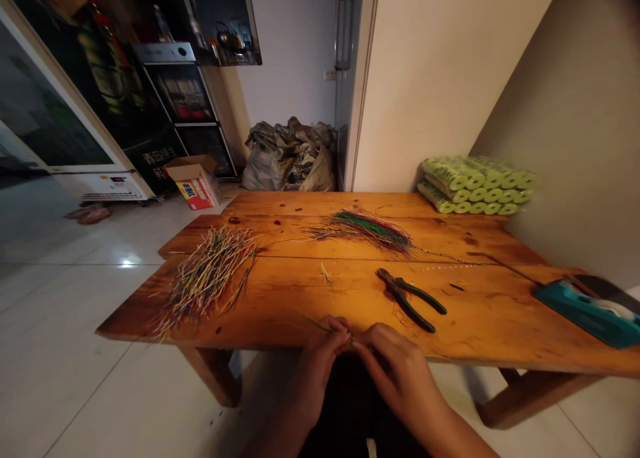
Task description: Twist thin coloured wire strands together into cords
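Close together at the table's front edge, both hands have their fingers pinched. My left hand [323, 355] grips a thin green wire [315, 324], whose end sticks out to the left. Meeting it fingertip to fingertip, my right hand [397, 361] is closed too; what lies between its fingers is too small to make out. Just beyond the right hand lie pliers [407, 298] with dark green handles, jaws pointing away. A few short wire pieces [326, 275] rest ahead of the left hand.
Loose coloured wires [213, 268] cover the table's left end. A green and red wire bundle [373, 228] lies mid-table. Right are a teal tape dispenser [587, 311] and stacked green-wrapped rolls [475, 185]. Sacks [290, 158] and a cardboard box [195, 185] stand on the floor behind.
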The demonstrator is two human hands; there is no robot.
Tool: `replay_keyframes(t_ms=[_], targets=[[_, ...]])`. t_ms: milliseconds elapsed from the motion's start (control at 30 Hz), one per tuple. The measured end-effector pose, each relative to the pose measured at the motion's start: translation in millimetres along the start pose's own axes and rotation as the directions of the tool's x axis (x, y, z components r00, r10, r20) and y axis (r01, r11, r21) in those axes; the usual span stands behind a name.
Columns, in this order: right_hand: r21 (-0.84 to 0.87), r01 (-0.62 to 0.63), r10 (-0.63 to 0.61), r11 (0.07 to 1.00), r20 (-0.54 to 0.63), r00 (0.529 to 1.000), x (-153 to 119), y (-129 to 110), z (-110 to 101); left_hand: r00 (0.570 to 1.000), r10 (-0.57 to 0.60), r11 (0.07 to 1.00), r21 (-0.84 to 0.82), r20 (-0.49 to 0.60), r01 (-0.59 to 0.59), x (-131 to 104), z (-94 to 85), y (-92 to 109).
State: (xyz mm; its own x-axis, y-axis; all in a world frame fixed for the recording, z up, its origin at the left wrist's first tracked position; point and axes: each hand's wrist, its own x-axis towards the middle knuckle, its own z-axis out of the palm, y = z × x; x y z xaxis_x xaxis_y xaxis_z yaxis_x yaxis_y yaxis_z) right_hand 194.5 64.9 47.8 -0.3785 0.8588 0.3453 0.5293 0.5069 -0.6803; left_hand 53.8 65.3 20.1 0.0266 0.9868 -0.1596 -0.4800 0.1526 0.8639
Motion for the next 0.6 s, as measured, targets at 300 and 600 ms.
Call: replay_keyframes(t_ms=[300, 600], targets=[[0.231, -0.218, 0.214, 0.948, 0.044, 0.976, 10, 1, -11, 0.875, 0.406, 0.660, 0.578, 0.264, -0.480, 9, -17.3, 26], [-0.359, 0.204, -0.235, 0.911, -0.046, 0.971, 3, -1, -10, 0.900, 0.377, 0.599, 0.682, 0.220, -0.418, 10, -14.3, 27]])
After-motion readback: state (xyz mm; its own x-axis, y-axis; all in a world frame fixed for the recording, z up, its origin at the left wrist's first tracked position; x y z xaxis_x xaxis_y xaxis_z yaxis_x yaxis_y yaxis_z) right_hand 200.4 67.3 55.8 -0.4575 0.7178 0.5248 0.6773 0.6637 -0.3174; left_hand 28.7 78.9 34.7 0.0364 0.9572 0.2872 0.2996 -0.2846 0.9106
